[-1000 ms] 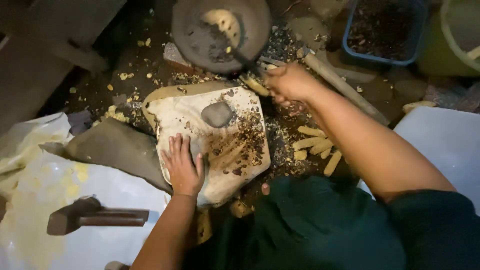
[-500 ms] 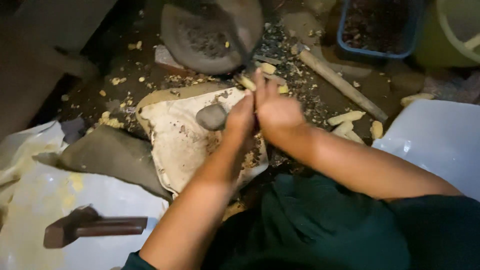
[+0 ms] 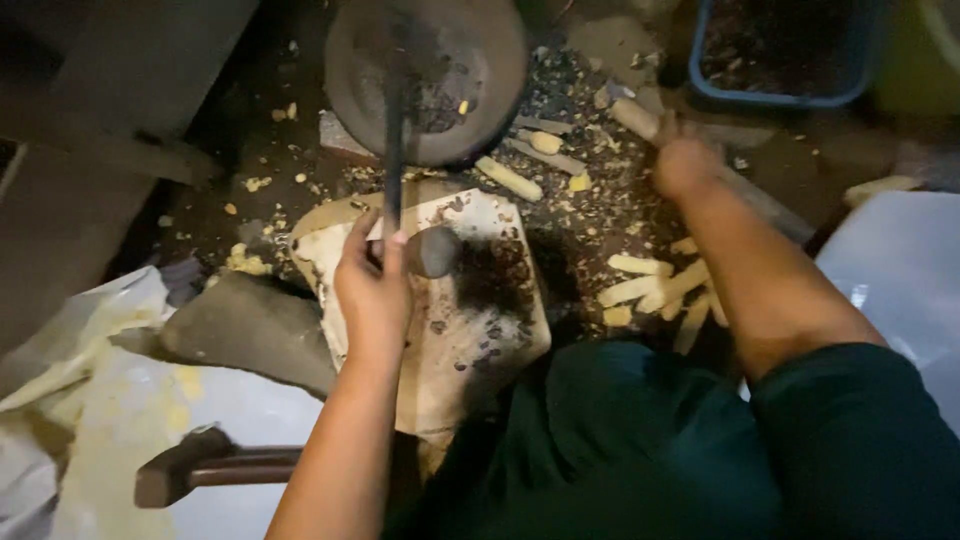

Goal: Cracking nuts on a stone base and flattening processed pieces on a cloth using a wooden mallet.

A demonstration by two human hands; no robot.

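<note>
Left hand [image 3: 372, 290] has its fingers closed round a dark rod [image 3: 393, 130] above the stained board [image 3: 470, 330], while the right hand [image 3: 685, 160] reaches to the wooden stick [image 3: 640, 118], grip unclear.

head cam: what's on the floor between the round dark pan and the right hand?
In the head view, between the round dark pan and the right hand lie pale yellow stick pieces, a few thin dark sticks, and a scatter of dark crumbly debris.

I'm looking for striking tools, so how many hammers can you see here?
1: the hammer lies on the white sheet at lower left, beside the left forearm. Others may be hidden in the dark clutter.
</note>
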